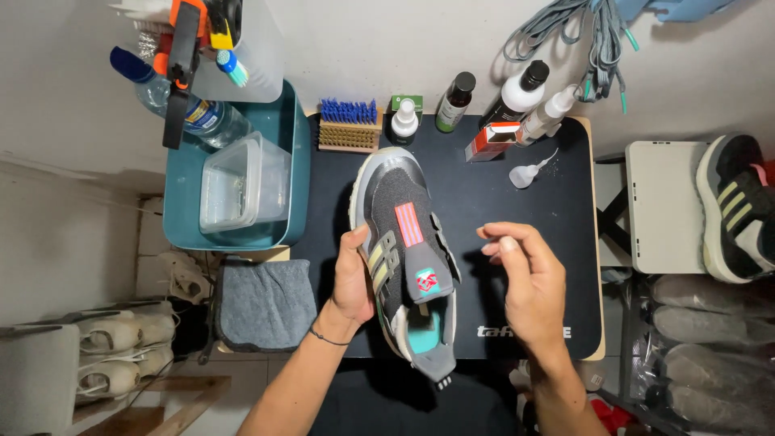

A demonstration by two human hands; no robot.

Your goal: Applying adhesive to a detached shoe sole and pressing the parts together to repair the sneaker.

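My left hand (353,278) grips a grey and black sneaker (406,250) by its left side, holding it above a black desk mat (500,202). The shoe has no laces, a pink striped patch on the tongue and a teal insole. My right hand (525,278) hovers just right of the shoe with fingers loosely curled and apart, holding nothing.
A teal bin (295,145) with a clear tub (242,182) sits left. A blue-bristled brush (349,125), several bottles (456,101) and a small dropper bottle (529,171) line the mat's far edge. A grey cloth (265,303) lies lower left. The matching sneaker (739,210) rests at right.
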